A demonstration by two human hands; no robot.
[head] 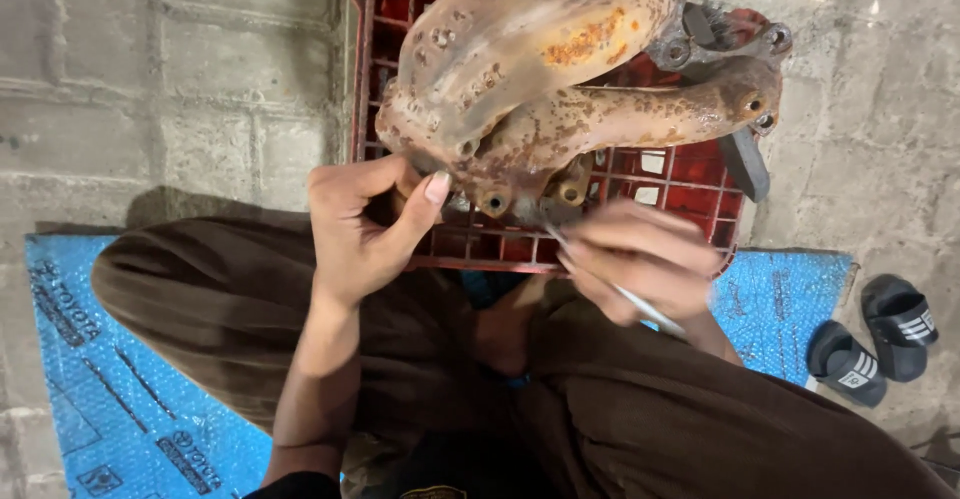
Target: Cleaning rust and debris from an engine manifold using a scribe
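The manifold [560, 69] is cast metal, matt and rough, its tubes pitted and blotched with orange-brown rust (thickest on the upper tube). Under it the crate [690, 184] is red plastic, scuffed and dull. The mat [120, 399] is blue bubbled plastic sheet, the floor [200, 89] rough grey concrete.

**Soft, even light, one blurred hand**

Flat, diffuse light falls from above, brightest on the concrete floor [230, 79] at upper right. A soft shadow sits just left of the knee. No harsh glare; the rusty metal part [560, 69] stays matte and sharp. The right hand [640, 259] smears with motion blur, the left hand [360, 229] is crisp.
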